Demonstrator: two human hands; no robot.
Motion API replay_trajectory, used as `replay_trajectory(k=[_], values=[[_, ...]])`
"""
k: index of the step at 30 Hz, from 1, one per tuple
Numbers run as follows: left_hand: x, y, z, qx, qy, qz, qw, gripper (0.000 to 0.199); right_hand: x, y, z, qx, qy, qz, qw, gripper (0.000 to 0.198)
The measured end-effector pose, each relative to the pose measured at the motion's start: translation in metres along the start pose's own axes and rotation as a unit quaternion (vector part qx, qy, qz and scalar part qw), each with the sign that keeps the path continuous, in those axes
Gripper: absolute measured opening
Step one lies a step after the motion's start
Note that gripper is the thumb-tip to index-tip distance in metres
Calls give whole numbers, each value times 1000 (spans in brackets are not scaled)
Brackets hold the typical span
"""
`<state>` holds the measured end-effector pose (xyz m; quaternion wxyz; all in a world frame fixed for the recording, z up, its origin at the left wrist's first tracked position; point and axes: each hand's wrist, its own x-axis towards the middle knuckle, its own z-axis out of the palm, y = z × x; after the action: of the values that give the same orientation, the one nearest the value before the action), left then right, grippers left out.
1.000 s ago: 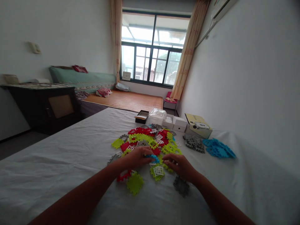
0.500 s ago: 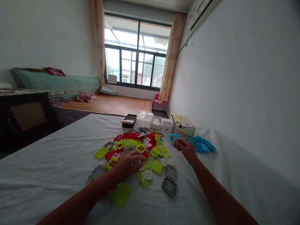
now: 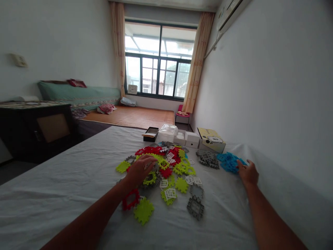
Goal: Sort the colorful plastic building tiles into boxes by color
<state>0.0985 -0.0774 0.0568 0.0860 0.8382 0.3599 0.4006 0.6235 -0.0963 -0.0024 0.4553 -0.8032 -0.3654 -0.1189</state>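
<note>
My left hand (image 3: 142, 170) reaches over a heap of flat plastic building tiles, its fingers outstretched above a grey tile (image 3: 155, 166); their undersides are hidden. Around it lie red tiles (image 3: 165, 173), lime-green tiles (image 3: 182, 185) and white lattice window pieces (image 3: 170, 193). At the right, my right hand (image 3: 248, 172) is beside the pile of blue tiles (image 3: 230, 161). Its thumb and fingers are apart, and the fingertips are at the pile's right edge. A stack of grey tiles (image 3: 207, 159) lies left of the blue pile.
Behind the tiles stand a black open box (image 3: 150, 134), a clear plastic container (image 3: 168, 132), a white box (image 3: 192, 139) and a yellow cartoon box (image 3: 211, 139). A white cloth (image 3: 85, 180) covers the table. The wall (image 3: 281, 104) rises close on the right.
My right hand has moved right to the blue pile; the blue tile frame it held is no longer in its fingers. My left hand has shifted farther back over the heap. The view has turned left.
</note>
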Motion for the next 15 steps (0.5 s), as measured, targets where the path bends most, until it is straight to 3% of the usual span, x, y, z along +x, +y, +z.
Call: replay_trajectory(k=[3, 6, 10, 13, 15], values=[[0, -8, -1, 17, 10, 5, 1000, 24, -4, -15, -4, 23, 2, 15, 1000, 61], [-1, -10, 2, 38, -8, 12, 999, 24, -19, -50, -7, 104, -97, -42, 989, 50], [-5, -2, 5, 72, -66, 54, 994, 22, -60, -107, -4, 162, -318, -173, 918, 43], [-8, 3, 5, 95, -111, 80, 986, 25, -96, -140, 0, 141, -378, -224, 887, 34], [-9, 5, 6, 106, -133, 83, 982, 30, -116, -154, 1, 121, -395, -247, 877, 39]])
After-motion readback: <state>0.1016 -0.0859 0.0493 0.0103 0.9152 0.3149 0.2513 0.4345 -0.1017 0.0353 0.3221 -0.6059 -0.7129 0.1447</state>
